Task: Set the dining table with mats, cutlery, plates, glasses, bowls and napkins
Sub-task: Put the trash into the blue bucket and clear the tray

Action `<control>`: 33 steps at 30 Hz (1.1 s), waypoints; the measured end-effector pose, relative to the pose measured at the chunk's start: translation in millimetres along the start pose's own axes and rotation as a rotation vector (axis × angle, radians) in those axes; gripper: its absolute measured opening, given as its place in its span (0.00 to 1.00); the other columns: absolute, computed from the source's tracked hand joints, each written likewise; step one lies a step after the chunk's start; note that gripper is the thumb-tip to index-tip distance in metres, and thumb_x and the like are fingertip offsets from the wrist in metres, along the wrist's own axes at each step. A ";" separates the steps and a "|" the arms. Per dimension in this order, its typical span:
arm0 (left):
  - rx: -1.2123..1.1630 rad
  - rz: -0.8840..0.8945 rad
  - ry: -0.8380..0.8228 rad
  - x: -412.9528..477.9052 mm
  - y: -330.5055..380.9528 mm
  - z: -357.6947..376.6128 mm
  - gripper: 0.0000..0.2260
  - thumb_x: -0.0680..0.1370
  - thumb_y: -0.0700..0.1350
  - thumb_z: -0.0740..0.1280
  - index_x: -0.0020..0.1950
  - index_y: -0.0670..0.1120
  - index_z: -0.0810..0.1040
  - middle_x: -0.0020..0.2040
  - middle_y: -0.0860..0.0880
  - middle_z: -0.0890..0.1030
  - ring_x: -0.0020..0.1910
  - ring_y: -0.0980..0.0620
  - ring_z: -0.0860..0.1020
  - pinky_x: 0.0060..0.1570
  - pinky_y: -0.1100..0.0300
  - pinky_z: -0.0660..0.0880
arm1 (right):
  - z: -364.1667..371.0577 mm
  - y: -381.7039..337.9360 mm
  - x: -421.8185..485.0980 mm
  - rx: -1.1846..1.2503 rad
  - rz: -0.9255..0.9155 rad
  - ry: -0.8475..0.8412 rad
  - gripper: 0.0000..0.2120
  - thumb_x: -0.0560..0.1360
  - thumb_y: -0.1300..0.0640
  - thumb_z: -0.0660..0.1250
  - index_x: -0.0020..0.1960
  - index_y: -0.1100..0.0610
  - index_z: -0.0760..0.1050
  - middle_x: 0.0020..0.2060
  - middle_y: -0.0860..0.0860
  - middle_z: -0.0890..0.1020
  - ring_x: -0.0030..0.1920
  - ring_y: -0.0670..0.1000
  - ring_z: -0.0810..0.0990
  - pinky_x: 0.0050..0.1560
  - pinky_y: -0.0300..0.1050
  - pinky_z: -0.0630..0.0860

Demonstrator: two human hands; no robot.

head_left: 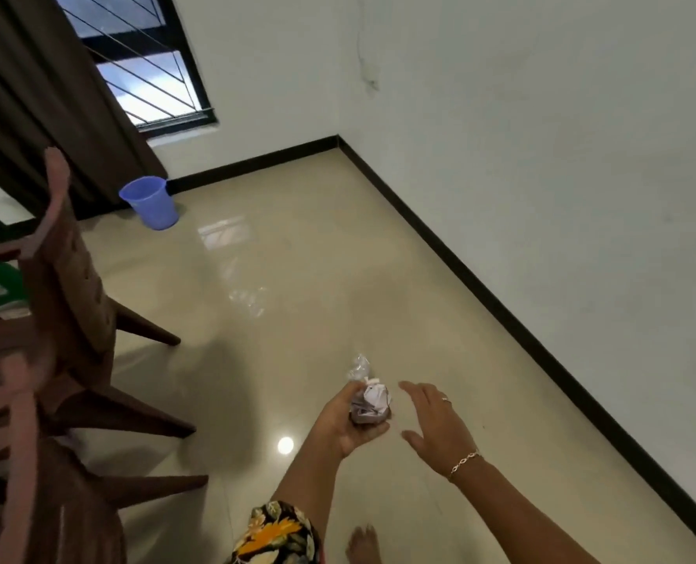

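Wooden chairs point(65, 287) crowd nine o'clock; a blue bin point(151, 201) stands at ten. The left hand point(348, 431) curls its fingers round a crumpled whitish wad point(370, 400); the right hand point(436, 429) beside it has fingers spread.

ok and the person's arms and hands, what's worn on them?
Both forearms are bare. The right hand has a thin ring on one finger and a light chain bracelet at the wrist. The left hand shows no jewellery. Some floral fabric, black with yellow and orange, sits by the left elbow; whether it is a sleeve or a dress, I can't tell.
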State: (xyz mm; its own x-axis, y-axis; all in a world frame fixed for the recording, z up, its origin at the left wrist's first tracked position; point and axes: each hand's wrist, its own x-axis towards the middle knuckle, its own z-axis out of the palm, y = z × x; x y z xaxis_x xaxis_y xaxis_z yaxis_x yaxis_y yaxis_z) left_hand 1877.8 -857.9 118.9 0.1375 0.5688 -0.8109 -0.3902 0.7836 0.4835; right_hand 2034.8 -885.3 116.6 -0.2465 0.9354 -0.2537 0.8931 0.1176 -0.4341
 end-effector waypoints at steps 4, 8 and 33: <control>-0.054 0.034 0.050 37.3 66.9 4.9 0.10 0.79 0.46 0.60 0.42 0.43 0.76 0.28 0.46 0.81 0.25 0.50 0.79 0.30 0.60 0.77 | -17.1 17.4 71.1 -0.048 0.053 -0.075 0.29 0.74 0.54 0.65 0.72 0.51 0.58 0.65 0.52 0.64 0.65 0.53 0.67 0.62 0.43 0.68; -0.108 0.041 0.111 81.3 114.0 2.9 0.08 0.77 0.46 0.63 0.44 0.43 0.77 0.29 0.47 0.81 0.25 0.51 0.79 0.28 0.60 0.77 | -25.4 43.8 145.9 -0.112 0.048 -0.192 0.24 0.75 0.55 0.63 0.70 0.53 0.62 0.65 0.52 0.66 0.66 0.54 0.65 0.63 0.43 0.68; -0.856 -0.150 0.467 476.4 99.3 -104.9 0.09 0.78 0.45 0.63 0.53 0.41 0.77 0.53 0.41 0.79 0.52 0.43 0.77 0.38 0.54 0.80 | 300.0 194.2 526.2 -0.416 -0.126 -0.711 0.20 0.73 0.63 0.62 0.64 0.55 0.66 0.60 0.53 0.71 0.62 0.56 0.70 0.57 0.48 0.71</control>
State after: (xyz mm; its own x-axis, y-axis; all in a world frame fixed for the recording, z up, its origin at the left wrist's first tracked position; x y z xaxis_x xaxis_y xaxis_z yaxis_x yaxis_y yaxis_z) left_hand 1809.0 -535.4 -254.0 -0.0622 0.1776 -0.9821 -0.9505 0.2897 0.1126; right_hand 1965.7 -470.4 -360.5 -0.4085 0.4894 -0.7704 0.8745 0.4516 -0.1768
